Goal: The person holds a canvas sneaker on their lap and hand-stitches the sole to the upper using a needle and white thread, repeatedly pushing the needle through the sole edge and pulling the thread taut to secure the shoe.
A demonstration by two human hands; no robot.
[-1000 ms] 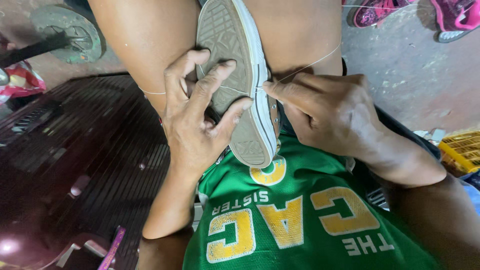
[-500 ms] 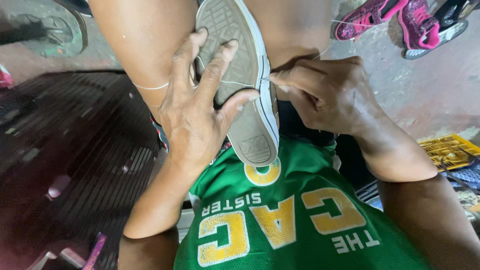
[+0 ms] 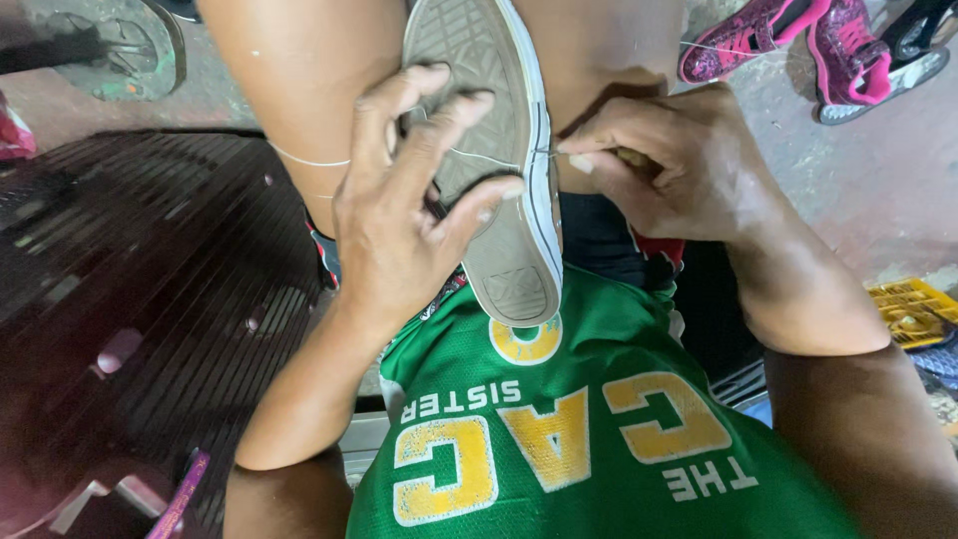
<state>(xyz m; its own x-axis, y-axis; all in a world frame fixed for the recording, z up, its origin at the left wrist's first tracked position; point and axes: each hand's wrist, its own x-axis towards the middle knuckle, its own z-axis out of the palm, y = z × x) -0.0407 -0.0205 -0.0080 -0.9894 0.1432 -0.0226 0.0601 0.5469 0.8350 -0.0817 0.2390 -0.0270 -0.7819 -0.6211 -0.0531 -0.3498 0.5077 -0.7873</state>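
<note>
A grey-soled sneaker point(image 3: 499, 200) with a white rim is clamped sole-up between my bare knees, its heel resting against my green shirt. My left hand point(image 3: 404, 215) lies spread over the sole, thumb on its right edge, steadying it. A thin white thread point(image 3: 309, 160) runs from my left knee across under that hand to the shoe's rim. At the shoe's right edge, my right hand point(image 3: 669, 170) is pinched on a small tool with a yellowish handle point(image 3: 629, 157), its tip and the thread meeting the rim.
A dark ribbed wooden surface point(image 3: 130, 299) fills the left side. Pink sneakers point(image 3: 798, 45) lie on the concrete floor at top right. A yellow crate point(image 3: 913, 309) sits at the right edge, and a round metal stand point(image 3: 125, 45) at top left.
My left fingers have spread wider and shifted up over the sole. My right hand has stayed at the rim while the view has tilted, bringing the pink sneakers further in.
</note>
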